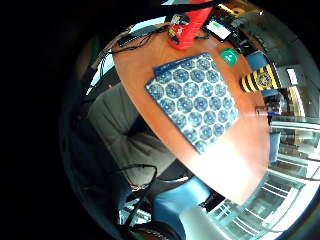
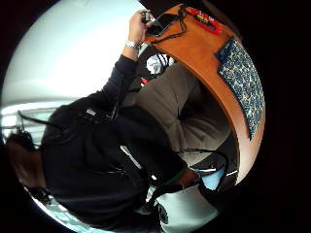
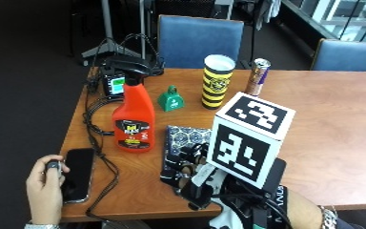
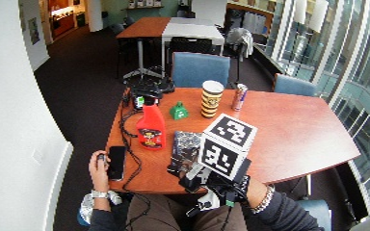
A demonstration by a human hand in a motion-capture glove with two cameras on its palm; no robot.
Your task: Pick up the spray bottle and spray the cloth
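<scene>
Hovering my gloved right hand (image 3: 198, 183) above the near edge of the wooden table (image 3: 335, 124), over the blue patterned cloth (image 1: 194, 100), which lies flat on the table. Can't tell whether my fingers are curled or straight; they touch nothing I can see. Red spray bottle (image 3: 132, 119) stands upright just beside the cloth, untouched. Beyond it: small green bell (image 3: 169, 99), yellow-and-black striped cup (image 3: 217, 81), drink can (image 3: 257, 76). My bare left hand (image 3: 45, 188) holds a small black device beside a phone (image 3: 79, 174).
</scene>
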